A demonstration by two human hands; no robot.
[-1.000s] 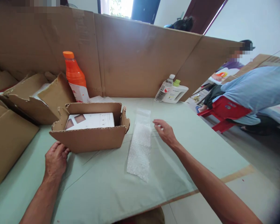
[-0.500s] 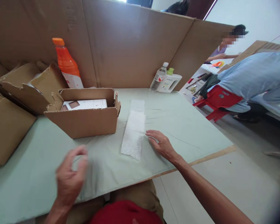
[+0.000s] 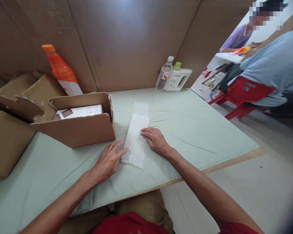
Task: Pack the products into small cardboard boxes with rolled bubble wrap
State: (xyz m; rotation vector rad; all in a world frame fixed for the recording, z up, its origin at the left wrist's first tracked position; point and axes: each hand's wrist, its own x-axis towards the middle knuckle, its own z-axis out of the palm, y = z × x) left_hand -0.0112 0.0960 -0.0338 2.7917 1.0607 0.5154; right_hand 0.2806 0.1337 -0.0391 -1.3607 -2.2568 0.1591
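A long strip of bubble wrap (image 3: pixel 136 139) lies on the pale green table cover, its long side running away from me. My left hand (image 3: pixel 109 159) is open at its left edge, with the thumb touching the wrap and the fingers apart. On the other side, my right hand (image 3: pixel 156 139) rests open, fingertips on the right edge of the wrap. Just left of the wrap stands an open cardboard box (image 3: pixel 88 130), and inside it sits a white printed box (image 3: pixel 84 111).
More open cardboard boxes (image 3: pixel 9 143) crowd the left. Behind them stands an orange bottle (image 3: pixel 62 71). A clear water bottle (image 3: pixel 164 74) and a white jug (image 3: pixel 177 80) stand against the cardboard wall (image 3: pixel 136 42). Two people sit at the right, one on a red chair (image 3: pixel 251 91).
My left hand has moved right and forward from the near table edge to the bubble wrap. My right hand has shifted left onto the wrap's edge. The view has tilted slightly.
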